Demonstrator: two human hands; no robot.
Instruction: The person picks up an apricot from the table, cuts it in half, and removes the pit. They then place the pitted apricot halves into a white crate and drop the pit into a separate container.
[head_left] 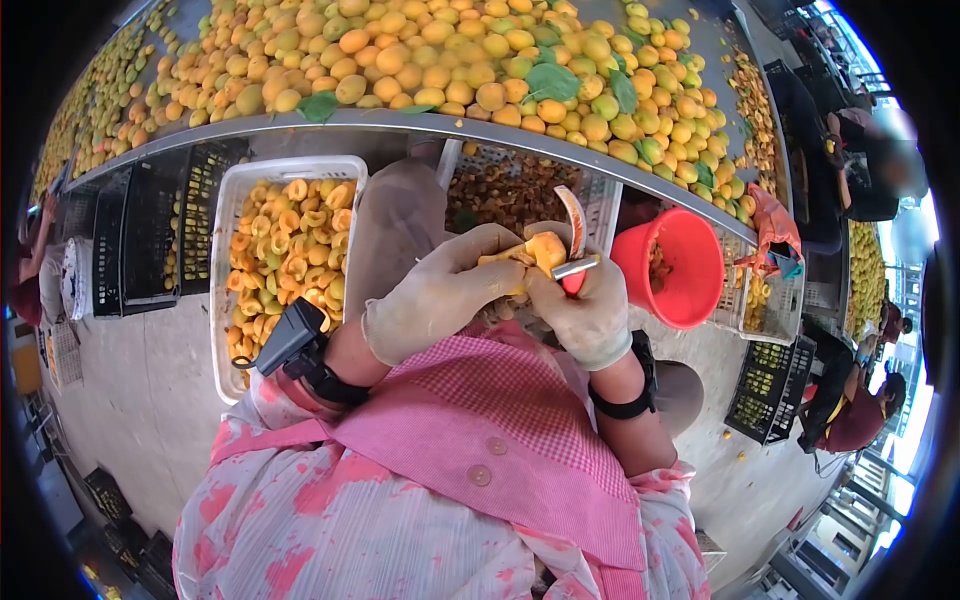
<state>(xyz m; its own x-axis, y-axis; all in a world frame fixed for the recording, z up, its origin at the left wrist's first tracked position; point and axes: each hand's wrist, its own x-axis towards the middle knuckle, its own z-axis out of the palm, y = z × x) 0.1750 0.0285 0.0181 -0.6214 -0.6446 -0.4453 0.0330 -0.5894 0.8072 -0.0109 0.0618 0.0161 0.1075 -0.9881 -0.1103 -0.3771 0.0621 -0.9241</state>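
Note:
My left hand (440, 292), in a pale glove, is closed around a cut apricot (545, 250) with its orange flesh showing. Close against it, my gloved right hand (592, 318) grips a small curved knife (573, 215). The blade points up and away, a metal piece crosses near the thumb, and a bit of red handle shows. Both hands meet above a crate of brown-orange scraps (505, 185). Left of them stands a white crate (218, 250) filled with halved apricots (290, 240).
Whole apricots (420, 60) with green leaves cover a metal table (400, 122) ahead. A red bucket (690, 265) stands right of my hands. Black crates (770, 390) are on the floor at both sides. Other people (855, 410) sit at the far right; another person's arm (40, 235) shows far left.

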